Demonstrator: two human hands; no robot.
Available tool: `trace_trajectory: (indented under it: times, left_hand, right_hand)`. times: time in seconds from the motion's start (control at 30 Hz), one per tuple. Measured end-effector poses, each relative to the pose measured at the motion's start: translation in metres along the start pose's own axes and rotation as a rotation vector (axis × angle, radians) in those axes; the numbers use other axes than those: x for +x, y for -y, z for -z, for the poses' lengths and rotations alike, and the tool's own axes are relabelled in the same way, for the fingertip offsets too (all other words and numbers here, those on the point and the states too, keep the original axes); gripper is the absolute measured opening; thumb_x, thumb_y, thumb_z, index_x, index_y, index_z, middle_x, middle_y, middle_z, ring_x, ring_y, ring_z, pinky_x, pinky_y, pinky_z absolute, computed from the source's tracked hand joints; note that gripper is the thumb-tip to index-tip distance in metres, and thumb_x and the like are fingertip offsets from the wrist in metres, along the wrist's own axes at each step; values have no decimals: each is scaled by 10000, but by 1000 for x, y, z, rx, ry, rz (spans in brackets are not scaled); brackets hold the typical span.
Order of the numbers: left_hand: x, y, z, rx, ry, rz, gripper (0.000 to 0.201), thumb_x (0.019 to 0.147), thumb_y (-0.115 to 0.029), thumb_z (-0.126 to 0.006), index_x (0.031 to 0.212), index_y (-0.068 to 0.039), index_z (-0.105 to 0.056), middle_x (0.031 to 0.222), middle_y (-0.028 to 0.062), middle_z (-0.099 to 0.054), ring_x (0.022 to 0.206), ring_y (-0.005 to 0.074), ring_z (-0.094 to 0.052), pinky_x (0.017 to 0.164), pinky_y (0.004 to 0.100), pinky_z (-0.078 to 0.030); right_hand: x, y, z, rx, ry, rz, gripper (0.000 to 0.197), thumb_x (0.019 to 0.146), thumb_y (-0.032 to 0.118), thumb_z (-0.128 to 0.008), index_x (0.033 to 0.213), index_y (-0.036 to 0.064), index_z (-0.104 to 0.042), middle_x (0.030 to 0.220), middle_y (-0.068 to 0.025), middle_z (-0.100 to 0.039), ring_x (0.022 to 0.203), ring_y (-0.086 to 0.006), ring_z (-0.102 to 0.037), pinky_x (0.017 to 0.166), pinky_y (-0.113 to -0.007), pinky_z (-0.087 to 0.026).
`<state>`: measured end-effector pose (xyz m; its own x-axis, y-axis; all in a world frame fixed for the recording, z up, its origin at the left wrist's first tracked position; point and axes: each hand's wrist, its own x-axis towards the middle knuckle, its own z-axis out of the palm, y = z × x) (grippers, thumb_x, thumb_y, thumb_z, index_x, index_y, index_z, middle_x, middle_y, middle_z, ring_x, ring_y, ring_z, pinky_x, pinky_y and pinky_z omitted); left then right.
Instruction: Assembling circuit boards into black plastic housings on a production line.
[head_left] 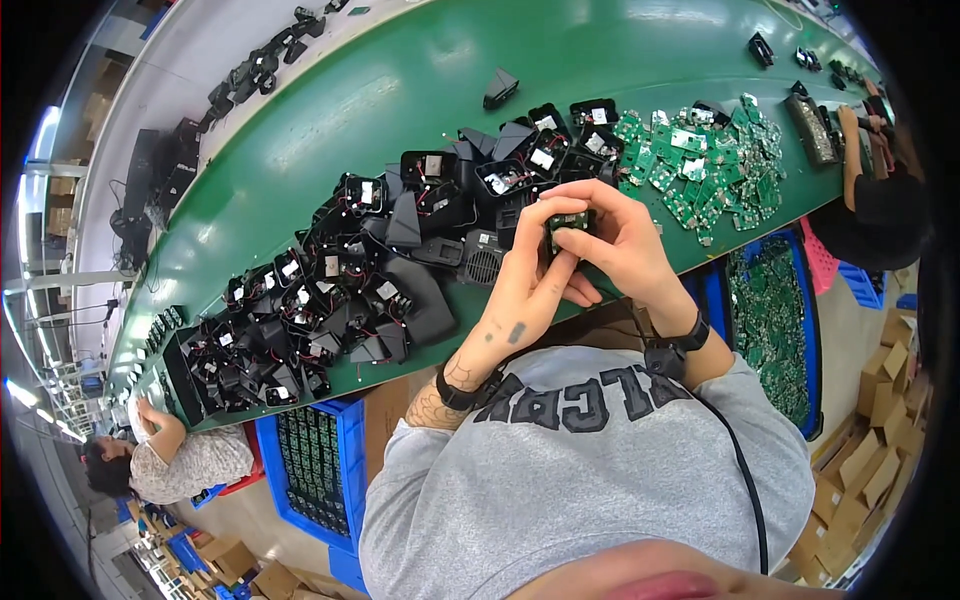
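Over the near edge of the table, both my hands close around a small black plastic housing with a green circuit board (568, 221). My left hand (527, 283) wraps its left side, and my right hand (632, 245) grips from the right with its thumb lying across the board. The fingers cover most of the housing. Just to the left lies a heap of black plastic housings (430, 205), many with thin red wires and white labels inside. Beyond my right hand spreads a pile of loose green circuit boards (715, 165).
A lone black housing (501, 88) sits farther back on the green table (340, 125). Below the edge stand a blue bin of boards (808, 330) and a blue crate (350, 460). People work at left (190, 465) and right (880, 210).
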<state>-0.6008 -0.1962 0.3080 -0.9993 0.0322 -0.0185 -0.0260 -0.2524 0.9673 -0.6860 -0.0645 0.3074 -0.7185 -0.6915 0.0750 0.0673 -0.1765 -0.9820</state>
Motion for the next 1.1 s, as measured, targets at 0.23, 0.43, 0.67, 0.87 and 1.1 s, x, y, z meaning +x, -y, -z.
trace_trajectory:
  times: [0.23, 0.43, 0.67, 0.87, 1.1]
  left_hand:
    - [7, 1, 0, -26, -85, -19, 528, 968, -15, -444, 1434, -136, -228, 1101, 150, -533, 663, 155, -660, 596, 264, -568]
    - [-20, -12, 45, 4, -175, 41, 734, 961, -80, -479, 1519, -181, -14, 1224, 233, -560, 665, 166, -658, 596, 264, -554]
    - [-48, -16, 61, 158, -255, 13, 427, 976, -142, -462, 1385, -33, -402, 1120, 170, -633, 721, 174, -665, 633, 260, -548]
    - [-82, -12, 83, 217, -413, 10, 359, 983, -153, -454, 1307, 0, -485, 1094, 176, -646, 729, 181, -671, 623, 255, -554]
    - [-65, -17, 68, 208, -282, -36, 340, 984, -143, -453, 1282, 13, -503, 1081, 162, -649, 750, 177, -668, 648, 258, -546]
  right_hand:
    - [13, 6, 7, -28, 19, -2, 369, 830, 4, -659, 1189, -10, -575, 1069, -46, -611, 943, -96, -582, 799, -237, -480]
    - [134, 21, 91, -545, -187, 64, 362, 865, 206, -658, 1177, 25, -613, 967, -74, -670, 917, -107, -619, 791, -261, -500]
    - [275, -92, 202, -1225, -280, 98, 406, 779, 325, -661, 1076, 48, -666, 1038, -219, -660, 959, -378, -627, 880, -408, -490]
    - [277, -52, 138, -1326, -322, 273, 606, 738, 453, -704, 1203, 78, -606, 1174, -198, -606, 1060, -354, -596, 948, -448, -464]
    - [279, -74, 56, -1420, 414, -78, 610, 683, 529, -733, 1070, 62, -665, 967, -169, -690, 882, -316, -664, 777, -405, -528]
